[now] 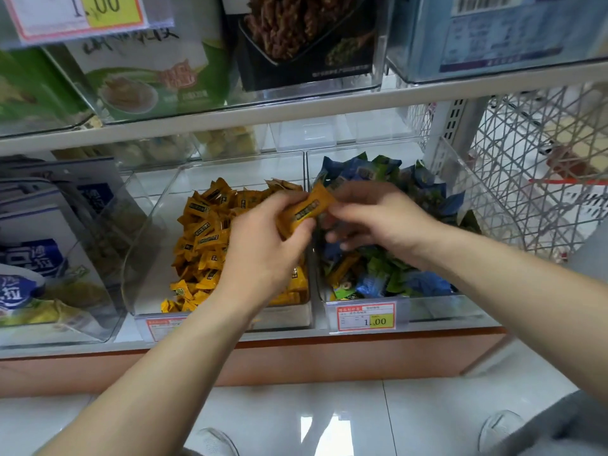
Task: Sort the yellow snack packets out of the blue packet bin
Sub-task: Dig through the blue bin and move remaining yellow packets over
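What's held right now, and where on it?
A yellow snack packet: left hand grips its lower left end, right hand pinches its upper right end.

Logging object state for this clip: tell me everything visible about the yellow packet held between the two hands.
The yellow packet is a small oblong pouch of glossy orange-yellow film with a dark printed band along its length; the text is unreadable. It is held tilted, upper end to the right, in the air over the wall between the yellow packet bin and the blue packet bin. The left hand grips its lower part; the right hand pinches its upper end.
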A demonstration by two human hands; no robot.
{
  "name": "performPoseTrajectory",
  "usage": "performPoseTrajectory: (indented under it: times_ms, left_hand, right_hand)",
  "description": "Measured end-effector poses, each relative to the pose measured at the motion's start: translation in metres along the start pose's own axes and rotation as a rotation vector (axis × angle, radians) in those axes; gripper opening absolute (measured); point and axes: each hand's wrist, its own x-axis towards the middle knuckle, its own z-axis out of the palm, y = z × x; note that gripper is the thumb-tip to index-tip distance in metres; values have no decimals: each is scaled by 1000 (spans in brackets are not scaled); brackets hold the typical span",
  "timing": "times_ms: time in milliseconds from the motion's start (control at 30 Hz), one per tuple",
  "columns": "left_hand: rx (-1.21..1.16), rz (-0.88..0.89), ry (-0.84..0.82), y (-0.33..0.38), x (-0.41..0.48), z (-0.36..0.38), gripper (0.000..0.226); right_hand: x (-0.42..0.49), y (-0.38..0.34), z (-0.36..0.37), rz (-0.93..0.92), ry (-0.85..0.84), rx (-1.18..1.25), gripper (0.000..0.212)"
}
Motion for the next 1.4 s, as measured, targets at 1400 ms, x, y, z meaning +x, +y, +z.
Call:
performPoseTrajectory:
  times_ms: [1400]
  left_hand:
    - [-376,-304,-42,7,-10,3,28]
  right_hand:
    - [-10,-5,-15,78,-87,53,22]
